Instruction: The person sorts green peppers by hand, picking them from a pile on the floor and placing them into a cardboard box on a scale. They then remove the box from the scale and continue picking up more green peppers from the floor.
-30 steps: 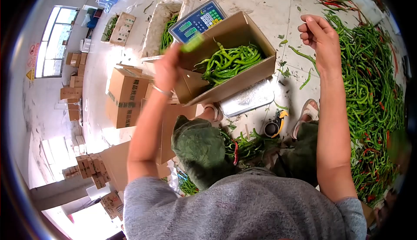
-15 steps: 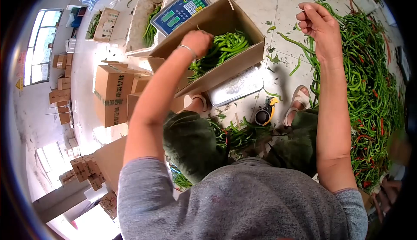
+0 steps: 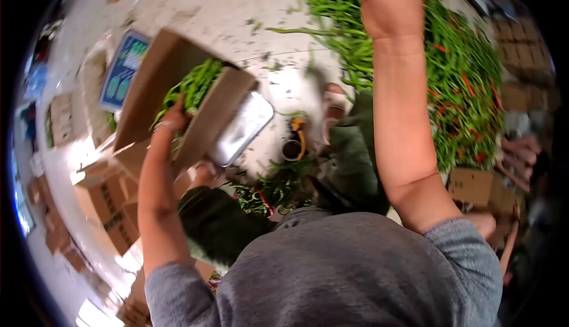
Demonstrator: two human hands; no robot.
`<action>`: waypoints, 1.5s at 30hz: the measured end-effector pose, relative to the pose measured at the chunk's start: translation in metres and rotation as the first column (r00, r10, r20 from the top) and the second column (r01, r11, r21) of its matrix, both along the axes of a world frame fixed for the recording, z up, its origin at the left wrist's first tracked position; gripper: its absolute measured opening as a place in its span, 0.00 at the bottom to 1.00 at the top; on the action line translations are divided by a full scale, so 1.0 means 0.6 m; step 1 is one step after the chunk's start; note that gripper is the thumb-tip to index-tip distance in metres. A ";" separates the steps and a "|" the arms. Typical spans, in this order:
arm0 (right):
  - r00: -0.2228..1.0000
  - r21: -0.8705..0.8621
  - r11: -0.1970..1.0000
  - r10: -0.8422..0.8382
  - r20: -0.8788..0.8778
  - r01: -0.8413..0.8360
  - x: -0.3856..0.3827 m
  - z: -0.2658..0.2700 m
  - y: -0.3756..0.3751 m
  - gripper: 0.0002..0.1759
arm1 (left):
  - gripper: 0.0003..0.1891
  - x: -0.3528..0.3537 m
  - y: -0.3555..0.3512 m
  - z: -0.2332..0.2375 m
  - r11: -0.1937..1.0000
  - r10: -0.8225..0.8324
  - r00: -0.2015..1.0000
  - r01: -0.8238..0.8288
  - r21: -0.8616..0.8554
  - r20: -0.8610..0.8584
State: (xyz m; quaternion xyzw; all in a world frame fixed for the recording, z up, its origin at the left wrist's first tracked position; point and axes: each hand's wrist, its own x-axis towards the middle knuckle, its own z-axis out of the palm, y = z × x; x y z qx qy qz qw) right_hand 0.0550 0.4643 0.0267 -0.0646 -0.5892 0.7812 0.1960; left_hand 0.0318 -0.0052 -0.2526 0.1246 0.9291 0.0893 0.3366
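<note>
L hand (image 3: 173,118) at boxed grn peppers (image 3: 203,81), long axes mostly twd upper R.

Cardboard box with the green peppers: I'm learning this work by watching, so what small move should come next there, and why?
Probably a light levelling of the green peppers with the left hand: it is down inside the cardboard box, right at the peppers, which lie in a loose, uneven heap.

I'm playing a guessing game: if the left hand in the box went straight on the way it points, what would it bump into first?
Probably the green peppers in the cardboard box. The left hand points at them and seems to touch them, though blur hides the exact depth.
</note>
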 end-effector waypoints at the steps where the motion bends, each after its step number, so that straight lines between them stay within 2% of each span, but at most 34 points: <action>1: 0.992 -0.014 0.997 -0.075 -0.103 0.074 0.018 0.014 0.032 0.09 | 0.39 -0.007 0.058 0.083 0.963 0.233 0.966 -0.214 -0.166 0.107; 2: 0.936 0.045 0.980 -0.169 -0.307 0.192 0.042 0.012 0.076 0.12 | 0.39 -0.021 0.021 0.056 0.954 0.283 0.959 -0.284 -0.092 -0.019; 3: 0.901 -0.015 0.999 -0.044 -0.432 0.042 0.063 0.000 0.164 0.09 | 0.35 -0.017 0.035 0.103 0.932 0.362 0.929 -0.357 0.069 -0.079; 4: 0.894 -0.072 0.987 -0.159 -0.418 0.142 0.095 -0.006 0.204 0.09 | 0.30 -0.011 0.056 0.158 0.884 0.394 0.916 -0.353 0.307 -0.081; 5: 0.875 0.049 0.913 -0.371 -0.311 0.404 0.124 -0.023 0.225 0.11 | 0.25 -0.001 0.080 0.203 0.866 0.407 0.879 -0.286 0.410 -0.249; 7: 0.860 0.343 0.794 -0.501 -0.097 0.501 0.168 -0.105 0.304 0.11 | 0.23 0.046 0.170 0.309 0.801 0.504 0.744 -0.212 0.561 -0.438; 9: 0.810 0.458 0.825 -0.498 0.311 0.331 0.225 -0.236 0.398 0.13 | 0.20 0.101 0.262 0.359 0.627 0.630 0.674 -0.146 0.765 -0.387; 11: 0.641 0.396 0.853 -0.519 0.566 0.341 0.272 -0.344 0.421 0.14 | 0.17 0.150 0.324 0.340 0.521 0.643 0.718 -0.155 0.839 -0.267; 13: 0.512 0.309 0.892 -0.444 0.736 0.329 0.304 -0.455 0.447 0.20 | 0.14 0.185 0.390 0.301 0.449 0.396 0.918 -0.187 0.874 -0.007; 15: 0.539 0.269 0.906 -0.412 0.735 0.326 0.295 -0.523 0.434 0.28 | 0.12 0.219 0.433 0.246 0.515 0.297 0.910 -0.407 0.754 0.288; 16: 0.541 0.164 0.918 -0.350 0.765 0.362 0.279 -0.549 0.430 0.34 | 0.11 0.232 0.454 0.222 0.474 0.277 0.846 -0.533 0.701 0.456; 17: 0.544 0.192 0.909 -0.380 0.748 0.370 0.259 -0.567 0.427 0.40 | 0.11 0.244 0.472 0.200 0.438 0.251 0.751 -0.650 0.621 0.610; 19: 0.581 0.340 0.844 -0.534 0.614 0.416 0.209 -0.629 0.444 0.49 | 0.12 0.264 0.491 0.158 0.502 0.230 0.750 -0.638 0.585 0.621; 20: 0.588 0.342 0.818 -0.571 0.572 0.462 0.180 -0.657 0.458 0.53 | 0.12 0.268 0.501 0.143 0.523 0.210 0.776 -0.603 0.603 0.595; 21: 0.594 0.344 0.792 -0.608 0.527 0.505 0.151 -0.681 0.470 0.57 | 0.13 0.269 0.505 0.133 0.531 0.202 0.740 -0.633 0.564 0.641; 22: 0.492 0.319 0.744 -0.641 0.589 0.588 0.118 -0.680 0.469 0.62 | 0.14 0.273 0.501 0.118 0.520 0.209 0.699 -0.672 0.528 0.684; 23: 0.347 0.342 0.713 -0.631 0.694 0.612 0.087 -0.645 0.451 0.62 | 0.14 0.274 0.497 0.106 0.510 0.218 0.651 -0.711 0.484 0.727; 24: 0.256 0.392 0.683 -0.645 0.720 0.617 0.060 -0.620 0.438 0.62 | 0.15 0.266 0.497 0.106 0.541 0.191 0.663 -0.686 0.487 0.724; 25: 0.164 0.446 0.649 -0.659 0.734 0.616 0.044 -0.611 0.428 0.61 | 0.14 0.265 0.495 0.103 0.540 0.239 0.638 -0.714 0.446 0.732; 26: 0.237 0.394 0.585 -0.724 0.648 0.709 0.033 -0.624 0.426 0.58 | 0.14 0.265 0.495 0.100 0.531 0.280 0.616 -0.738 0.415 0.736; 27: 0.206 0.443 0.576 -0.739 0.642 0.686 0.028 -0.632 0.425 0.51 | 0.14 0.263 0.499 0.095 0.518 0.316 0.597 -0.760 0.393 0.738; 29: 0.269 0.479 0.624 -0.740 0.616 0.617 0.037 -0.640 0.427 0.44 | 0.15 0.264 0.502 0.077 0.448 0.311 0.617 -0.766 0.461 0.723; 30: 0.267 0.522 0.608 -0.765 0.586 0.598 0.039 -0.622 0.409 0.42 | 0.16 0.264 0.504 0.075 0.431 0.317 0.584 -0.791 0.435 0.747; 31: 0.269 0.507 0.614 -0.757 0.595 0.605 0.040 -0.628 0.412 0.47 | 0.16 0.261 0.508 0.074 0.414 0.325 0.551 -0.814 0.408 0.769; 33: 0.275 0.337 0.596 -0.705 0.653 0.729 0.028 -0.614 0.432 0.52 | 0.16 0.256 0.519 0.080 0.455 0.327 0.548 -0.806 0.380 0.770; 34: 0.296 0.274 0.604 -0.673 0.678 0.748 0.022 -0.608 0.447 0.54 | 0.16 0.256 0.528 0.084 0.427 0.316 0.537 -0.817 0.388 0.782; 37: 0.269 0.291 0.667 -0.604 0.751 0.685 0.018 -0.612 0.474 0.57 | 0.16 0.257 0.534 0.079 0.428 0.265 0.568 -0.794 0.432 0.779; 38: 0.284 0.285 0.655 -0.621 0.731 0.700 0.014 -0.614 0.476 0.56 | 0.16 0.261 0.533 0.076 0.425 0.271 0.566 -0.796 0.430 0.779; 39: 0.187 0.369 0.598 -0.667 0.721 0.712 0.001 -0.609 0.473 0.45 | 0.16 0.262 0.532 0.077 0.434 0.257 0.579 -0.784 0.443 0.774; 42: 0.213 0.461 0.593 -0.736 0.642 0.660 -0.018 -0.610 0.460 0.22 | 0.15 0.272 0.528 0.073 0.400 0.263 0.525 -0.823 0.403 0.810; 45: 0.331 0.699 0.513 -0.858 0.393 0.499 -0.015 -0.581 0.378 0.20 | 0.15 0.278 0.519 0.059 0.414 0.247 0.481 -0.837 0.357 0.841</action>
